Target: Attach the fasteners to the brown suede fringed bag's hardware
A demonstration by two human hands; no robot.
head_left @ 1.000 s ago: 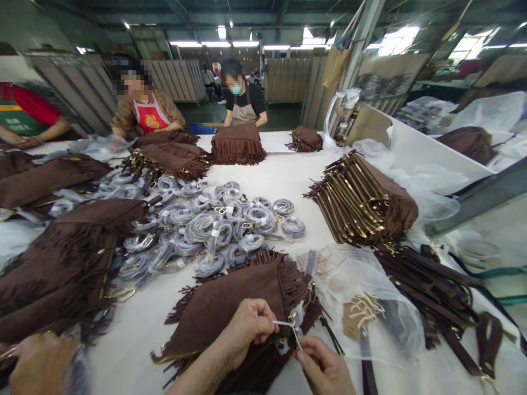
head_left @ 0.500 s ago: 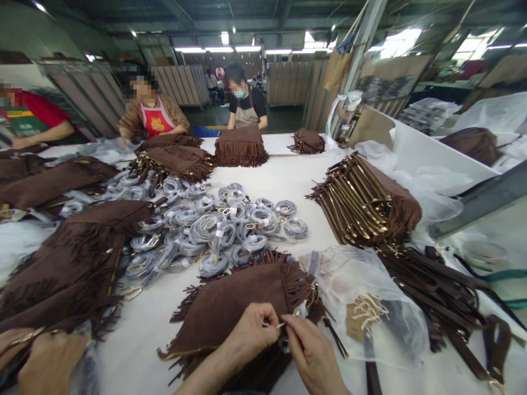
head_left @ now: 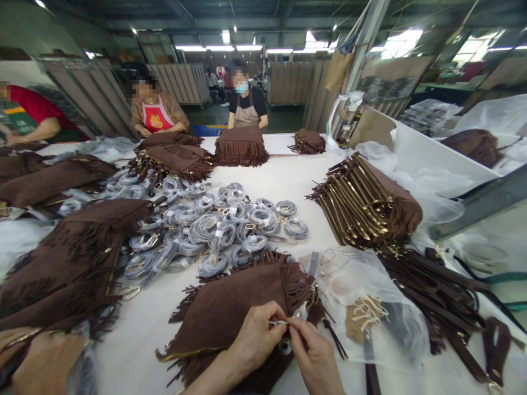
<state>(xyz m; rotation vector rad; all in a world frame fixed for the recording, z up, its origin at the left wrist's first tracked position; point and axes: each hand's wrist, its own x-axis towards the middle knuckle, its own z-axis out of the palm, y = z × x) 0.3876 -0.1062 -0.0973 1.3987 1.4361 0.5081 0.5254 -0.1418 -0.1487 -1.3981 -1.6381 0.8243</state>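
In front of me lies a brown fringed bag [head_left: 230, 299] with a gold zip along its near edge. Over its right end, my left hand [head_left: 257, 332] pinches a short white string [head_left: 277, 322] between thumb and forefinger. Against those fingertips, my right hand [head_left: 313, 351] is closed in a pinch at the string's other end. Just behind and below the fingers sits metal hardware in clear wrap, partly covered by them. To the right, several white strings [head_left: 370, 308] and a brown card tag [head_left: 356, 323] lie on a translucent plastic bag [head_left: 395, 334].
Plastic-wrapped coiled straps [head_left: 209, 227] heap mid-table. Stacked fringed bags [head_left: 370, 197] stand right, above a pile of brown straps [head_left: 440, 296]. More bags [head_left: 78, 258] lie left, where a co-worker's hands [head_left: 45, 356] grip a bag. Other people sit across the table.
My hands have drawn closer together, fingertips now meeting at the string. Across the table, a co-worker in a red apron has brought their hands together in front of them.
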